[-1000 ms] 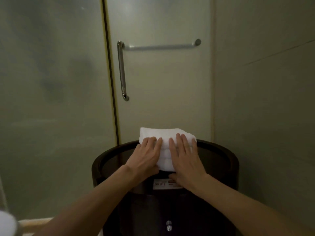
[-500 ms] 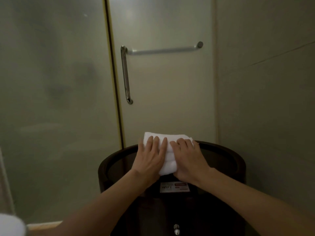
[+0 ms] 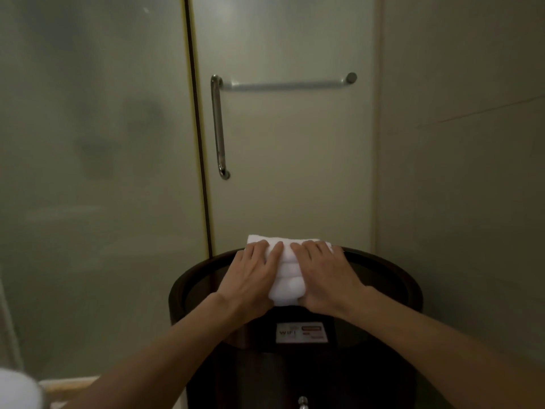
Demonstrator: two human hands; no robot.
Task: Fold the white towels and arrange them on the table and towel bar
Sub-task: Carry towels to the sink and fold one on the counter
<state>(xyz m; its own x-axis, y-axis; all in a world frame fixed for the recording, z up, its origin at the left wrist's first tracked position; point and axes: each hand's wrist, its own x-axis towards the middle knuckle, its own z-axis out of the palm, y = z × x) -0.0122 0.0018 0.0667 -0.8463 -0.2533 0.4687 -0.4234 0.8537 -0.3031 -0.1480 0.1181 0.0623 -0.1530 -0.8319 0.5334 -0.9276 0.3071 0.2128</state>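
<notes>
A folded white towel stack (image 3: pixel 287 273) sits low in the centre of the frame on the round dark desk (image 3: pixel 392 278), toward the desk's far edge. It reads as three rolled or folded layers, one upon another, though whether that is one towel or several cannot be told in this dim light.

Both hands lie on the stack, palms down. The left hand (image 3: pixel 250 276) covers its left side and the right hand (image 3: pixel 327 278) its right side, fingers spread flat and pointing away toward the door. Neither grip is closed round the cloth: the hands are open and pressing, with the right thumb tucked at the stack's near lower corner.

The step in hand looks like the setting and squaring of the folded stack on the desk, flattening the top and truing the sides. That part of the task seems close to done.

In the upper middle of the frame, the towel bar (image 3: pixel 283 85) runs across the frosted glass door (image 3: pixel 289 172) and is bare, beside a vertical door handle (image 3: pixel 218 128). A pale blurred shape (image 3: pixel 17 389) at the lower left corner may be another towel, but it is too soft to say.

The next move likely calls for lifting the palms straight up so the layers do not slide, then taking another towel, folding it long and draping it evenly over the bar.
</notes>
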